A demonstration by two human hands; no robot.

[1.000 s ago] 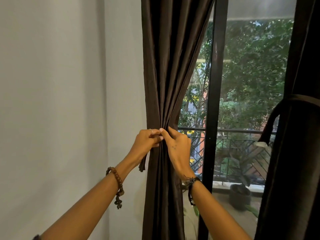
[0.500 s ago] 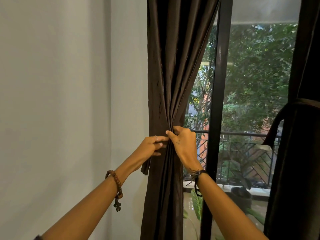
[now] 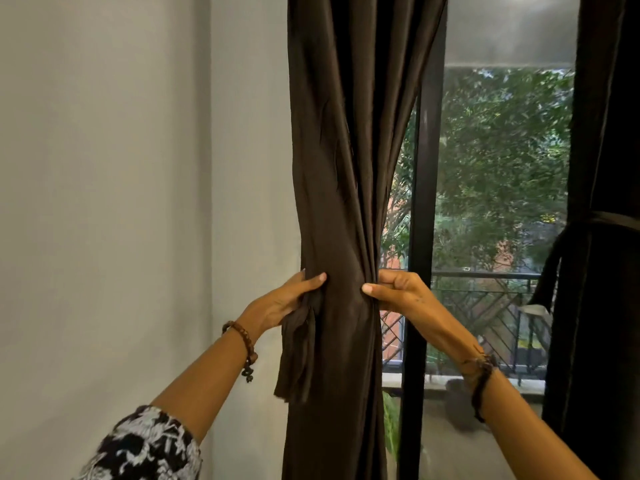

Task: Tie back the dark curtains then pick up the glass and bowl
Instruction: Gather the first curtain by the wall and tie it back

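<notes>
We pinch gathered dark brown fabric curtain (image 3: 341, 202) at waist: left hand (image 3: 287, 299) clasps its wall-side edge plus loose tie strip (image 3: 298, 358), right hand (image 3: 398, 292) grips window-side edge (black window frame (image 3: 420, 237) just beside). Glass, bowl unseen.

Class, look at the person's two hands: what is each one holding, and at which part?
Both grip the left curtain at its gathered waist: left hand on the left edge, beside a hanging strip; right hand pinching the right-side folds.
</notes>
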